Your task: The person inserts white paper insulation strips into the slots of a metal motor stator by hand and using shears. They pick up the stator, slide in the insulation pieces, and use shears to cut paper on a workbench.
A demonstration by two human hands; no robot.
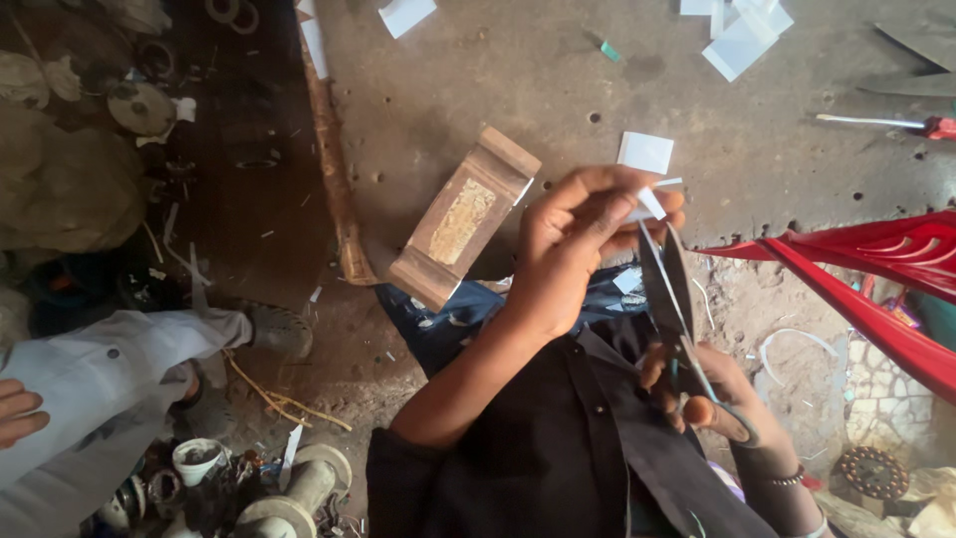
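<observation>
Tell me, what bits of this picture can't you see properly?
Head view:
- White paper piece: mostly hidden by the left hand.
- Scissors: handles covered by the right hand.
- Red chair: cut off by the right edge.
- Another person's hand: cut off at left.

No packages or labels (none legible)

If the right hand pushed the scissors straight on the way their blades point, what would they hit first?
The right hand aims the scissors up at the small white paper piece pinched in the left hand. The paper comes first, with the left fingertips right behind it; depth is hard to judge.
</observation>
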